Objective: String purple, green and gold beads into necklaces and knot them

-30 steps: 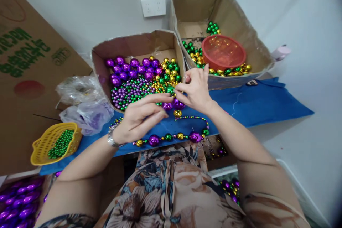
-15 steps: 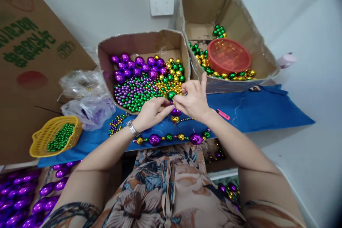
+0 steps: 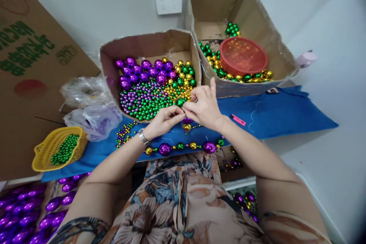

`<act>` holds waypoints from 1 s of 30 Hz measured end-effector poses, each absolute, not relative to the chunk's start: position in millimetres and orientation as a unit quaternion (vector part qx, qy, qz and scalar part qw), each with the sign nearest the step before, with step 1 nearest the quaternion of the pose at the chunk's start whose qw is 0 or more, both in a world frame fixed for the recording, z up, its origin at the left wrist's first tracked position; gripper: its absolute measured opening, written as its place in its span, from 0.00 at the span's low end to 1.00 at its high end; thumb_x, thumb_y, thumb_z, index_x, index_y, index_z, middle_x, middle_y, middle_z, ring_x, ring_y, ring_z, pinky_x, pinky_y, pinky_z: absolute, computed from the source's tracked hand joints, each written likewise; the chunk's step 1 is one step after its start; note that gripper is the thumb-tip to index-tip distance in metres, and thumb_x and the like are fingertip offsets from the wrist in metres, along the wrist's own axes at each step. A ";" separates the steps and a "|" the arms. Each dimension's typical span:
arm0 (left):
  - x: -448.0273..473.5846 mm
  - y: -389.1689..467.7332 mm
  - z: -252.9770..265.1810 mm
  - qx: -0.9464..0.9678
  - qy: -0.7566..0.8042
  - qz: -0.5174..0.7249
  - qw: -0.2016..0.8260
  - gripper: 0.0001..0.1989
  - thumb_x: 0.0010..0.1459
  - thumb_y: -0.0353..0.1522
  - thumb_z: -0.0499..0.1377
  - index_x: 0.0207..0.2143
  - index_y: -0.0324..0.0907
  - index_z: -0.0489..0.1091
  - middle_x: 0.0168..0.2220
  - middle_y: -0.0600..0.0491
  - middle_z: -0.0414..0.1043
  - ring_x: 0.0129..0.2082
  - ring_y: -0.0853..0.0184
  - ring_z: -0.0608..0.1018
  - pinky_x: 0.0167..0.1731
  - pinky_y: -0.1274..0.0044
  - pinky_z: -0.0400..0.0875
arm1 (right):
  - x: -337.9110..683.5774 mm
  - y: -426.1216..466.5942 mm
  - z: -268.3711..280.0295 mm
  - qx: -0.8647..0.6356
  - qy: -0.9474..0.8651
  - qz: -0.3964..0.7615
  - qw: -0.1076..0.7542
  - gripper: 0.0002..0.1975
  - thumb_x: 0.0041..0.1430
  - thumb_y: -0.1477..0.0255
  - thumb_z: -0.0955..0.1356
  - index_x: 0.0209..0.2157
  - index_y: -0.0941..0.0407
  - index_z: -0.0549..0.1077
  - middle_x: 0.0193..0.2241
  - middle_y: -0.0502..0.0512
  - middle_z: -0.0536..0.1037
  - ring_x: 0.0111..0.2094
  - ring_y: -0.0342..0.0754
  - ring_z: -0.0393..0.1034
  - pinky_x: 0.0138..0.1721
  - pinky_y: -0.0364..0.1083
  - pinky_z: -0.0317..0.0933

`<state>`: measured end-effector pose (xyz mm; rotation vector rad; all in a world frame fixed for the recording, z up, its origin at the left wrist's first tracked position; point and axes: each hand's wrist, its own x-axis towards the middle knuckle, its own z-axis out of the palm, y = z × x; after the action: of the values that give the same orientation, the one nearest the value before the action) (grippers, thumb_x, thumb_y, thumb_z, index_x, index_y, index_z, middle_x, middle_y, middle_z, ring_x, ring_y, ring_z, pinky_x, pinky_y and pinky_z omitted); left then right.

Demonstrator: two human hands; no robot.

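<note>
My left hand [image 3: 168, 117] and my right hand [image 3: 204, 106] meet over the front edge of the bead box, thumbs and fingertips pinched close together. A short bit of thin thread [image 3: 183, 110] shows between them. Right at the fingertips sits a large shiny green bead [image 3: 180, 102]. Just below, a purple bead [image 3: 187, 121] and a gold bead [image 3: 187, 127] hang or rest, partly covered by my hands. My right index finger points up. Along the cloth's near edge lies a bead string [image 3: 180, 146] of gold, purple and green beads.
An open cardboard box [image 3: 148, 45] holds purple, green and gold beads. Behind it on the right, a second box [image 3: 243, 87] contains a red bowl [image 3: 243, 69]. A yellow basket [image 3: 42, 156] of green beads stands left. A pink cutter-like item [image 3: 238, 119] lies on the blue cloth [image 3: 286, 114].
The camera view has shifted slightly. My hands stay pinched together at the same spot, with the thread now showing between the fingertips.
</note>
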<state>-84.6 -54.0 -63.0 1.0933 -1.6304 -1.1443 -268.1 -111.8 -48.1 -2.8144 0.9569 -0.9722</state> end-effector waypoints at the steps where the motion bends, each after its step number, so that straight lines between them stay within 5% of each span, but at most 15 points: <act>1: -84.0 -53.5 -62.2 0.429 -0.627 -0.486 0.432 0.12 0.58 0.39 0.62 0.31 0.39 0.72 0.29 0.53 0.72 0.29 0.72 0.72 0.31 0.79 0.66 | -269.1 -112.6 -48.0 -0.899 0.305 -0.313 0.005 0.12 0.61 0.64 0.64 0.27 0.53 0.73 0.35 0.54 0.62 0.46 0.53 0.54 0.65 0.72 0.29; 8: -69.8 -52.2 -52.4 0.335 -0.448 -0.632 0.537 0.12 0.56 0.38 0.64 0.28 0.39 0.69 0.24 0.54 0.67 0.25 0.70 0.73 0.29 0.76 0.71 | -297.2 -128.6 -51.7 -0.888 0.330 -0.320 0.021 0.15 0.64 0.56 0.63 0.35 0.50 0.77 0.36 0.53 0.64 0.43 0.50 0.56 0.61 0.66 0.40; 13: -75.2 -56.2 -47.9 0.325 -0.497 -0.542 0.595 0.14 0.55 0.40 0.66 0.26 0.39 0.70 0.48 0.46 0.73 0.42 0.64 0.77 0.37 0.74 0.75 | -310.8 -137.4 -66.8 -0.895 0.325 -0.269 0.146 0.18 0.67 0.59 0.60 0.35 0.53 0.76 0.35 0.54 0.69 0.41 0.49 0.60 0.50 0.55 0.53; 15: -82.7 -60.2 -47.9 0.318 -0.523 -0.521 0.594 0.15 0.56 0.43 0.65 0.27 0.41 0.70 0.44 0.46 0.76 0.48 0.60 0.77 0.45 0.67 0.75 | -308.9 -137.0 -72.2 -0.889 0.313 -0.273 0.192 0.19 0.68 0.60 0.59 0.32 0.55 0.75 0.34 0.54 0.69 0.40 0.48 0.61 0.46 0.52 0.56; 17: -90.8 -65.2 -48.0 0.307 -0.540 -0.508 0.596 0.15 0.57 0.44 0.64 0.29 0.42 0.70 0.33 0.48 0.77 0.43 0.60 0.79 0.48 0.62 0.74 | -305.9 -135.4 -74.8 -0.876 0.320 -0.299 0.203 0.19 0.67 0.60 0.60 0.29 0.56 0.73 0.32 0.54 0.68 0.38 0.48 0.61 0.44 0.50 0.57; 23: -108.7 -76.1 -34.9 0.278 -0.556 -0.470 0.627 0.15 0.57 0.42 0.64 0.27 0.41 0.67 0.22 0.56 0.67 0.25 0.69 0.74 0.42 0.64 0.77 | -306.2 -138.8 -64.3 -0.878 0.326 -0.348 0.042 0.20 0.65 0.59 0.61 0.24 0.56 0.70 0.30 0.54 0.61 0.37 0.49 0.56 0.50 0.57 0.56; 30: -98.5 -78.4 -19.6 0.286 -0.564 -0.474 0.613 0.16 0.56 0.41 0.64 0.26 0.41 0.64 0.20 0.59 0.61 0.21 0.74 0.68 0.38 0.70 0.78 | -314.7 -157.2 -55.8 -0.920 0.215 -0.329 -0.007 0.18 0.65 0.65 0.61 0.21 0.55 0.66 0.29 0.53 0.61 0.39 0.49 0.57 0.57 0.60 0.56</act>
<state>-98.5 -78.4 -19.6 0.6607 -1.2996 -1.0939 -314.7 -157.2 -55.8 -2.9017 0.6784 -1.0381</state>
